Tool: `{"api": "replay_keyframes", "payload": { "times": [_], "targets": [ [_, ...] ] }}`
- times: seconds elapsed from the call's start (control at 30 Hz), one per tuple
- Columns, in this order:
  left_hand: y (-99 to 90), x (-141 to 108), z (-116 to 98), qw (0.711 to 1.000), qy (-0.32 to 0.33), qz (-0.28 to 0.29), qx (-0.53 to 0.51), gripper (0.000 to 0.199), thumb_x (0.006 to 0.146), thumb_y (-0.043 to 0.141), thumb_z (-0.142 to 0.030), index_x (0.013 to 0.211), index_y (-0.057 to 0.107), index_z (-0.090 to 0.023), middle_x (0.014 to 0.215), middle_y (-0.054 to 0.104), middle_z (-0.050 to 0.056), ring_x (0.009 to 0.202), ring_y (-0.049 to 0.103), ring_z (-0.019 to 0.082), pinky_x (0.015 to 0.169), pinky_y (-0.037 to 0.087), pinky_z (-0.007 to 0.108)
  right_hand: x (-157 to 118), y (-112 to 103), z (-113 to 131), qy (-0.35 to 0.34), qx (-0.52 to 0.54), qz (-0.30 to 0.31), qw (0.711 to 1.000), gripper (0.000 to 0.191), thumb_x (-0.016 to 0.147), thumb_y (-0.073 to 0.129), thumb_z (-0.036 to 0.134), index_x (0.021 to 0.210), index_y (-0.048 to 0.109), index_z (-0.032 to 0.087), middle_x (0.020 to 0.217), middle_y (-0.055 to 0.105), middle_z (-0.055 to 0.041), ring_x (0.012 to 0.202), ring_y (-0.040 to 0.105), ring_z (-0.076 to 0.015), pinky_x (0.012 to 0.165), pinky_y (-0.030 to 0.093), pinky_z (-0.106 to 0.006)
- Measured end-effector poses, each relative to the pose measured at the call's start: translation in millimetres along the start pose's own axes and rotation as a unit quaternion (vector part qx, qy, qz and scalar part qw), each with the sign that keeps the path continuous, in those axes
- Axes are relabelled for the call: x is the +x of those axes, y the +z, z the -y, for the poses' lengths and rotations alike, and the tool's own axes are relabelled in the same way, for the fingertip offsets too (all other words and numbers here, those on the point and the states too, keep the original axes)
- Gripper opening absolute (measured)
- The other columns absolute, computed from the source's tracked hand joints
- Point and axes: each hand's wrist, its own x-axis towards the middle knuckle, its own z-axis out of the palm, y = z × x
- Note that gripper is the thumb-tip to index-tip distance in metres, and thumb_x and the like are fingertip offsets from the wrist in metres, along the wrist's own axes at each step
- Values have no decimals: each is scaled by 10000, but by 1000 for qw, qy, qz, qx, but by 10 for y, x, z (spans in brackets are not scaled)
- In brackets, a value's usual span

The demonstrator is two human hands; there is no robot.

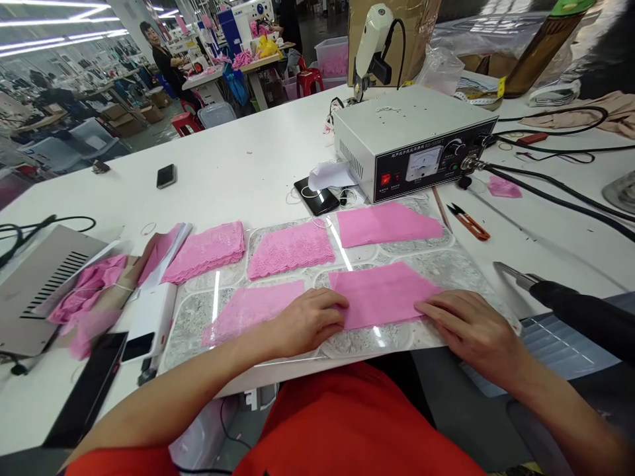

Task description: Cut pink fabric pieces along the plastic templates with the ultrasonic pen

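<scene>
A smooth pink fabric piece [381, 295] lies flat on the clear-covered, grey-patterned mat [196, 325] near the table's front edge. My left hand [310, 320] rests at its left edge with fingers bent together; whether they pinch the cloth is hard to see. At the right end, my right hand [469, 324] has its fingertips closed on the fabric's corner. Left of my left hand is a thin pink piece [255, 307], partly under the wrist. Behind lie a lace-edged pink stack [292, 248], another lace stack [208, 251] and a plain pink piece [389, 223].
A grey control box [417, 139] with cables stands at the back. Orange-handled snips [469, 221] and a black handheld tool [580, 311] lie right. Phones [166, 176], a white device [151, 324] and bundled pink cloth [94, 284] are left. A person [166, 63] stands far off.
</scene>
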Motion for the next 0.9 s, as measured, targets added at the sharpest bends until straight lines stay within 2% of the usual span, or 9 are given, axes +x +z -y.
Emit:
{"api": "replay_keyframes", "payload": {
  "times": [0.2, 0.43, 0.6, 0.9],
  "targets": [
    [1, -8, -5, 1000, -18, -2, 4, 205, 968, 464, -185, 884, 650, -157, 1155, 648, 95, 1047, 617, 195, 944, 488, 335, -14, 0, 0, 9, 5, 7, 1000, 303, 855, 541, 33, 1084, 636, 208, 927, 678, -63, 887, 635, -206, 800, 515, -370],
    [-8, -13, -11, 1000, -18, -4, -7, 126, 928, 562, -219, 858, 654, -166, 1171, 638, 88, 1045, 610, 202, 924, 489, 332, 1, 1, 6, 6, 0, 0, 1000, 266, 856, 550, 29, 1061, 626, 181, 908, 676, -73, 861, 633, -198, 790, 527, -364],
    [-10, 6, -30, 1000, -27, 0, 10, 181, 949, 494, -182, 842, 639, -165, 1151, 645, 86, 1032, 604, 202, 912, 486, 341, -10, 11, -3, 17, 11, 2, 1000, 282, 862, 541, 42, 1067, 637, 211, 914, 687, -59, 866, 643, -192, 804, 531, -361],
    [-87, 65, -36, 995, -77, 20, -63, 211, 928, 483, -152, 800, 651, -155, 1131, 638, 93, 1011, 609, 194, 916, 500, 335, -39, 16, -16, 20, 20, -1, 1000, 292, 846, 566, 36, 1087, 641, 185, 929, 694, -76, 885, 650, -207, 812, 539, -366]
  ]
}}
